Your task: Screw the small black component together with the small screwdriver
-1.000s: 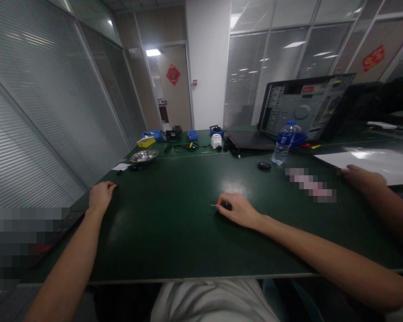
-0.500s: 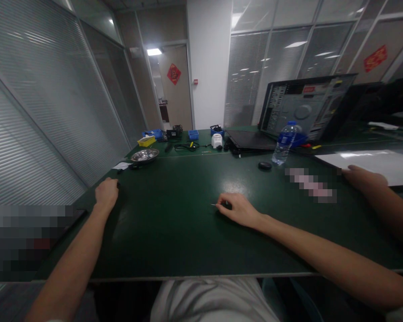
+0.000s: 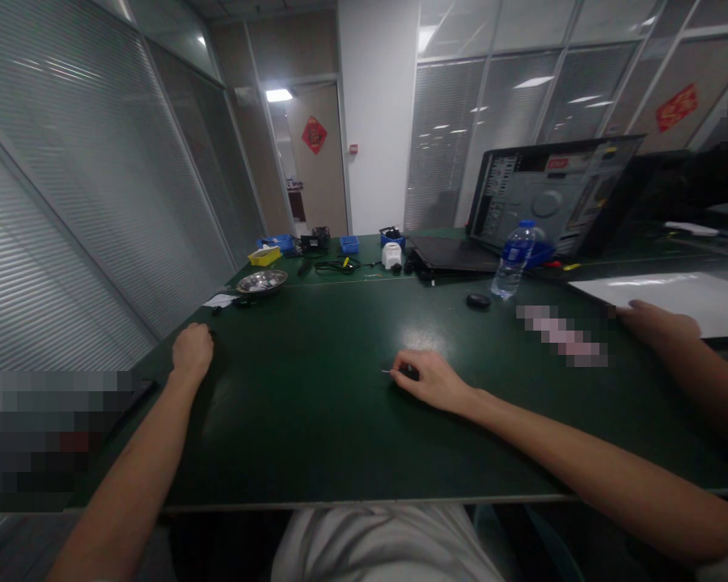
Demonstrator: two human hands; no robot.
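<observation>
My left hand (image 3: 192,356) rests on the green table (image 3: 291,420) near its left edge, fingers curled in. A bit of something dark shows at its fingertips, too hidden to name. Towards the middle of the table my right hand (image 3: 428,380) lies on its side, thumb and forefinger pinched together. From that pinch a thin pale pin-like piece (image 3: 385,371) sticks out to the left. Beyond my left hand stand a round metal dish (image 3: 262,282) with small pale items and a white paper (image 3: 221,300).
At the right, another person's hand (image 3: 661,323) touches a white sheet-like panel (image 3: 679,293). A water bottle (image 3: 513,263) and a black mouse (image 3: 478,301) stand before an open computer case (image 3: 546,198). Farther back are a yellow tray (image 3: 265,256), a blue basket (image 3: 349,244) and cables (image 3: 336,265).
</observation>
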